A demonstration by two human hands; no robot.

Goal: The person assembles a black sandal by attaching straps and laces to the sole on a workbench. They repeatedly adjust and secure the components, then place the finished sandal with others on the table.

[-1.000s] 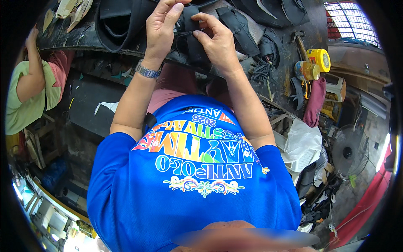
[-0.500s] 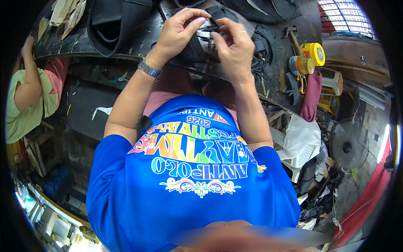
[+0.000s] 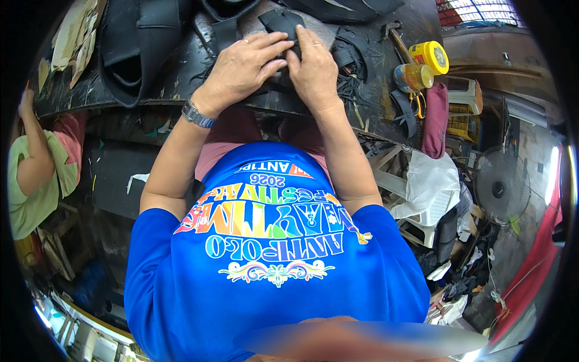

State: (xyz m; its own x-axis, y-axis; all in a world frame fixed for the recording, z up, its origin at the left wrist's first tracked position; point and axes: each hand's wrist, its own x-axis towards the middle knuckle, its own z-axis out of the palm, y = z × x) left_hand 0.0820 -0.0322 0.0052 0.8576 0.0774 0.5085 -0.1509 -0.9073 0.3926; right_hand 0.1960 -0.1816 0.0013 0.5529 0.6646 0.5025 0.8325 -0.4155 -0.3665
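A black leather-like piece (image 3: 283, 22) lies on a grey slab (image 3: 253, 23) at the bench's near side. My left hand (image 3: 241, 69) stretches its fingers to the right, their tips by the lower edge of that piece. Beside it my right hand (image 3: 313, 72) points away from me, its fingertips resting on the piece's right part. The two thumbs come close together just below. Neither hand visibly grips anything, though what lies under the fingers is hidden.
Large black items (image 3: 136, 57) lie on the dark bench at the left, near light-coloured strips (image 3: 78, 39). To the right are black scraps (image 3: 353, 54), a hammer (image 3: 398, 42), a yellow tub (image 3: 429, 57), a glass jar (image 3: 413, 77) and orange-handled scissors (image 3: 418, 104). A co-worker (image 3: 45, 163) is at far left.
Both hands have come down from a raised pinching pose above the bench, their fingers now extended over the black piece. The whole view has shifted slightly.
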